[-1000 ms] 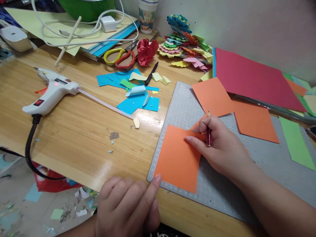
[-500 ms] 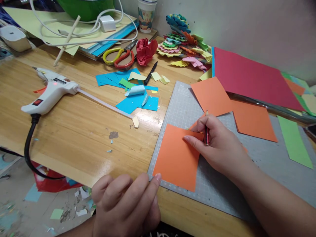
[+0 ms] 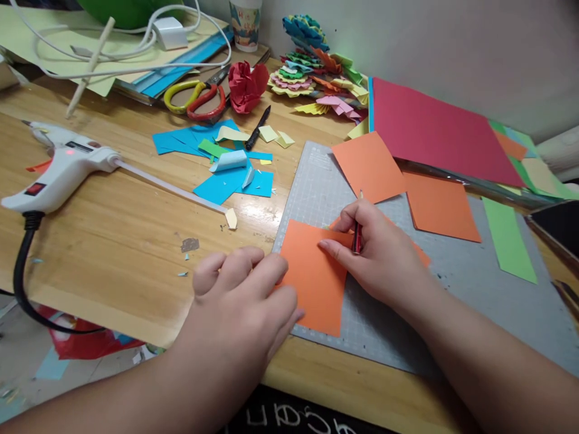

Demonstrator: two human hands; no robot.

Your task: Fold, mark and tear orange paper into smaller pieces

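Note:
An orange paper square [image 3: 316, 283] lies on the near left corner of a grey cutting mat [image 3: 452, 289]. My left hand [image 3: 244, 304] rests on the square's left edge, fingers curled and pressing down. My right hand [image 3: 377, 256] is closed round a short red pencil [image 3: 357, 232] held upright, its forefinger stretched flat onto the square. Two more orange squares [image 3: 368, 166] lie further back on the mat, another partly under my right hand.
A white glue gun [image 3: 58, 172] with a black cord lies at the left. Blue paper scraps [image 3: 226, 181], a black marker [image 3: 257, 128], scissors [image 3: 194, 99], a red paper flower [image 3: 244, 84] and folded paper rosettes [image 3: 316, 78] are behind. A large red sheet [image 3: 434, 132] and green strip [image 3: 509, 238] lie right.
My left hand has moved up from the table's near edge onto the orange square's left side. The view has shifted, so everything sits further left. My right hand keeps the pencil.

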